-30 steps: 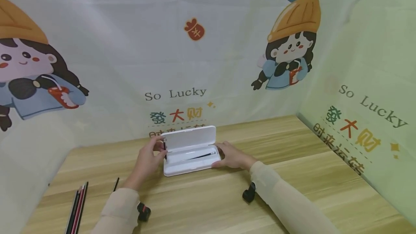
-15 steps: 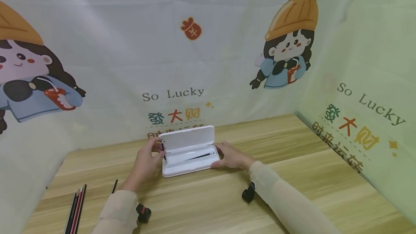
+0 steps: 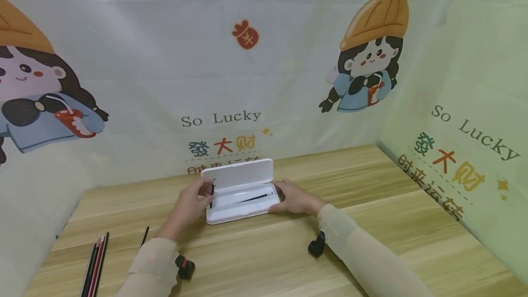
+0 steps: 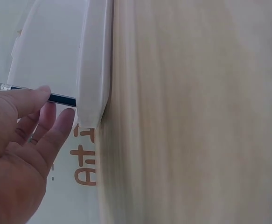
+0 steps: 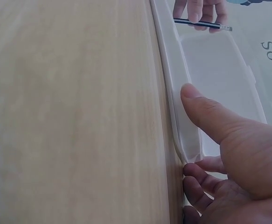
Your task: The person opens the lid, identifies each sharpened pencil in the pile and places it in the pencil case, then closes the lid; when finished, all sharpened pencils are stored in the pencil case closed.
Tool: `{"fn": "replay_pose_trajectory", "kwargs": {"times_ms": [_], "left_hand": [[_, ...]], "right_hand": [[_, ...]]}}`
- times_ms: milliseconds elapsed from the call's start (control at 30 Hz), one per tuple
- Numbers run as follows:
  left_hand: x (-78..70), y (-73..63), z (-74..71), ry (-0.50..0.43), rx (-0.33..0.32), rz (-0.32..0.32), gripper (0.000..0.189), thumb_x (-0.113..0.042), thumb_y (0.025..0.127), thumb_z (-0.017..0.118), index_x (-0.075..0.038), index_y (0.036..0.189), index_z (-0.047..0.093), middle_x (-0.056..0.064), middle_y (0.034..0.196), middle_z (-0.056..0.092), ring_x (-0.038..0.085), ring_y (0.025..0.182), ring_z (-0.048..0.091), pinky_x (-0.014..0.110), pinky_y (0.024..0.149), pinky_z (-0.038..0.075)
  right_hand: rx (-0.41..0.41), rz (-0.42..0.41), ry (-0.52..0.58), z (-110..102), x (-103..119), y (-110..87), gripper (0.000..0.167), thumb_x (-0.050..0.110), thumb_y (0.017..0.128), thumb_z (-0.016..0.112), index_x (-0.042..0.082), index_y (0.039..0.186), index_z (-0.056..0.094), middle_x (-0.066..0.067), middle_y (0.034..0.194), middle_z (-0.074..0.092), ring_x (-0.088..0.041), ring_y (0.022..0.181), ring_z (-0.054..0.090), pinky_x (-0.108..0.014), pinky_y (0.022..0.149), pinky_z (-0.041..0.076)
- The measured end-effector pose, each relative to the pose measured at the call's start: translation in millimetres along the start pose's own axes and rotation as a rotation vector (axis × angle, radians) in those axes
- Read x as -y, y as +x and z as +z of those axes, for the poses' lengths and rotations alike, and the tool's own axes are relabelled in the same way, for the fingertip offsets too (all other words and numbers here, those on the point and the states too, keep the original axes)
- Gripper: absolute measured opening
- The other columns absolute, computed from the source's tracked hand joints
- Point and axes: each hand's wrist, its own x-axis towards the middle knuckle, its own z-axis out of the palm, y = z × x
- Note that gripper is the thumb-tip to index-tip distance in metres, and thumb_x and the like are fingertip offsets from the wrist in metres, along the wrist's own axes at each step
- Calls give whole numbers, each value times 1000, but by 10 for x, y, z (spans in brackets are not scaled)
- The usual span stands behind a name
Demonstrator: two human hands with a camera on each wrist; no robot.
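A white pencil case [image 3: 243, 215] stands on the wooden table with its lid [image 3: 239, 174] raised against the back. One dark pencil [image 3: 256, 197] lies slanted inside its tray. At the case's left end, my left hand [image 3: 189, 203] pinches a second dark pencil [image 4: 62, 100] between thumb and fingers. This pencil's metal-banded end sticks out past the thumb, while its lower end is hidden behind the tray wall in the left wrist view. My right hand [image 3: 294, 197] grips the case's right end, thumb on the front wall and fingers round the end.
Several pencils [image 3: 96, 265] lie side by side at the table's left. A single dark pencil [image 3: 144, 236] is partly covered by the left sleeve [image 3: 150, 265]. A printed cloth [image 3: 136, 81] hangs behind the table and along its sides.
My left hand has shifted slightly right with its pencil, which now stands lower at the tray's left end. My right hand keeps its grip on the case.
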Motion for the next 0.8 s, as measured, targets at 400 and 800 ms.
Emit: {"fn": "replay_pose_trajectory", "kwargs": {"times_ms": [400,800], "left_hand": [[-13,-13,4,-12,-4,28,31,9,88,72,3,118,63,14,100,68,28,94,66,43,86,56],[-86,-70,-96,40,-3,57,27,-1,90,74,1,115,65,14,101,69,27,94,66,47,88,55]], "right_hand": [[-1,-11,3,32,16,22,73,30,85,85,3,144,51,-12,126,52,-25,117,48,-45,107,41],[-8,20,12,14,8,0,76,31,84,85,2,145,50,-13,130,51,-27,121,48,-46,110,39]]}}
